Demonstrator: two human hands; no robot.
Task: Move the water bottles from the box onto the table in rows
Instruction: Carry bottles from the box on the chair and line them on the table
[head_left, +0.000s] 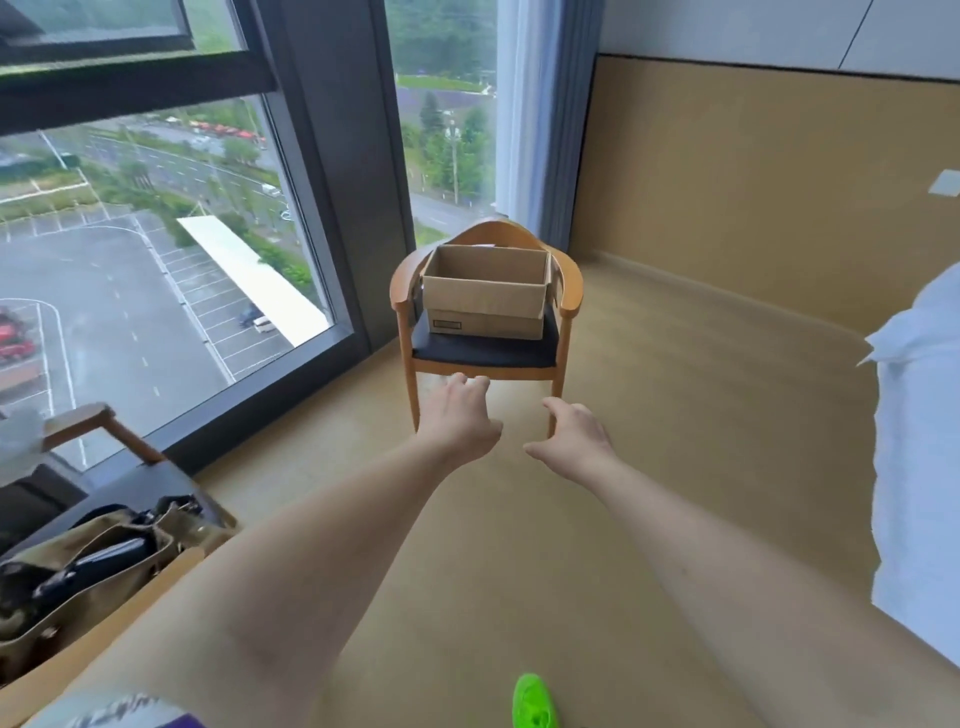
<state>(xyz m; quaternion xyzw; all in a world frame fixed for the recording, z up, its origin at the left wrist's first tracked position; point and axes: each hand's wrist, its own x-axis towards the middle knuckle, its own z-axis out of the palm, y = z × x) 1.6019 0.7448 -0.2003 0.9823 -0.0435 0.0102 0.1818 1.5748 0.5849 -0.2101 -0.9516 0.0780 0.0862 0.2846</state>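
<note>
Far left there's a second wooden chair with a dark seat (98, 452), only partly in view, and in front of it an olive canvas bag (78, 577) lying open with dark stuff inside, sitting on a light wooden tabletop (104, 623). Behind all that is the big dark-framed window (156, 208) looking down on a wet car park.

Middle of the shot: both bare arms stretched forward. The left hand (460, 415) has its fingers loosely curled, grip released, holding nothing. The right hand (574, 434) is the same, thumb out, nothing in it.

Past the hands is a wooden armchair with a black seat pad (485, 351), and the open brown cardboard box (485, 291) sits on that seat. Can't see inside it, so no bottles visible. Only tan floor (675, 415) lies between hands and chair.

On the right there's white bedding (919, 441), and a bright green shoe (535, 704) at the bottom.
</note>
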